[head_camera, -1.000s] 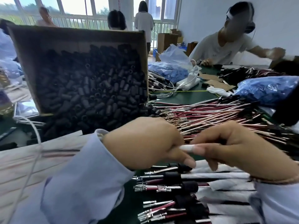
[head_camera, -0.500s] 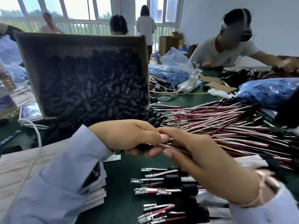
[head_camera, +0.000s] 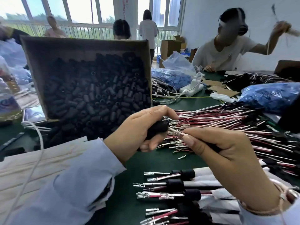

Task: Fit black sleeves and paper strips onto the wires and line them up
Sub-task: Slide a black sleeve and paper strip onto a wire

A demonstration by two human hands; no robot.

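The left hand curled round a black sleeve just in front of the cardboard box. The right hand pinched a wire by its tip, right of the box. Sleeved wires lay in a row on the counter, nearer than the box.

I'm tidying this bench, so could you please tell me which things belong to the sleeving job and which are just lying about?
In use: brown cardboard box of black sleeves; pile of red and white wires; row of sleeved wires; left hand gripping a black sleeve; right hand pinching a wire end.
Lying about: blue plastic bag; white power strip.
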